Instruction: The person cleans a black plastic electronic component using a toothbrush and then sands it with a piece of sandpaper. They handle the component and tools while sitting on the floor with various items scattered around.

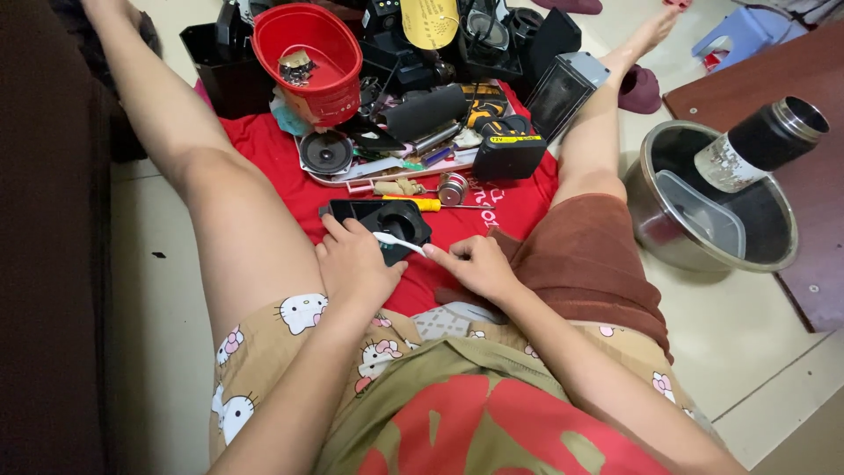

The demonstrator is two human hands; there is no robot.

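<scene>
The person sits on the floor with legs spread wide, so the work lies in between on a red cloth (290, 158). The left hand (356, 264) presses down on a flat black plastic part with a round hole (387, 220), its fingers curled over the near edge to keep it from sliding. The right hand (475, 264) pinches one end of a thin white stick (397, 242) and lays the other end across the black part. Behind them sit a red plastic bowl (308, 57), a round black speaker (325, 151) and a yellow screwdriver (420, 203), all close enough to grab. A shiny metal bowl (668, 237) stands off to the right.
</scene>
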